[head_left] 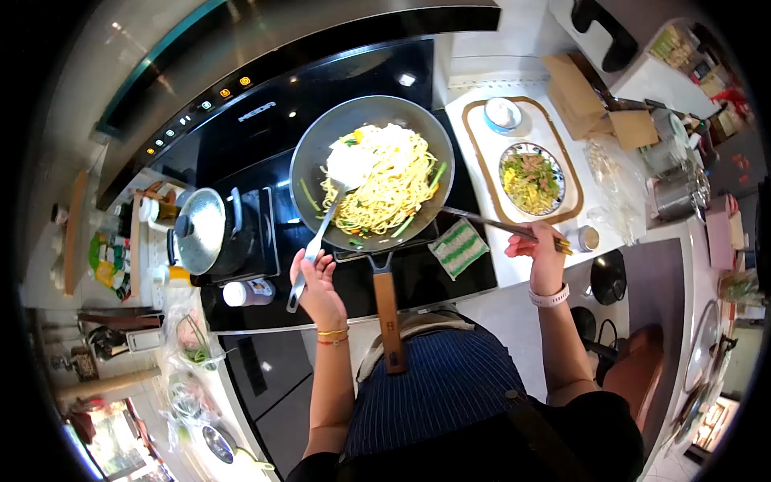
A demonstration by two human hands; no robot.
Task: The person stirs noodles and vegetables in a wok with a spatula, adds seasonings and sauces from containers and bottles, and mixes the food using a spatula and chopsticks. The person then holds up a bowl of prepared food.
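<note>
Noodles [385, 185] with bits of green vegetable fill a dark frying pan [309, 157] on the stove, its wooden handle [387, 321] pointing toward me. My left hand [318, 287] holds a long-handled metal spatula [323, 226] by the end of its handle. The spatula's far end reaches into the noodles at the pan's left side, where bright glare hides its shape. In my right hand [540, 251], right of the pan, is a pair of chopsticks [494, 223], angled toward the pan's right rim. Whether their tips touch the pan I cannot tell.
A green and white cloth [458, 249] lies just right of the pan. Farther right, a tray [479, 149] carries a patterned plate of food [532, 181] and a small bowl [503, 114]. Left stand a lidded pot [201, 231] and a jar [248, 292].
</note>
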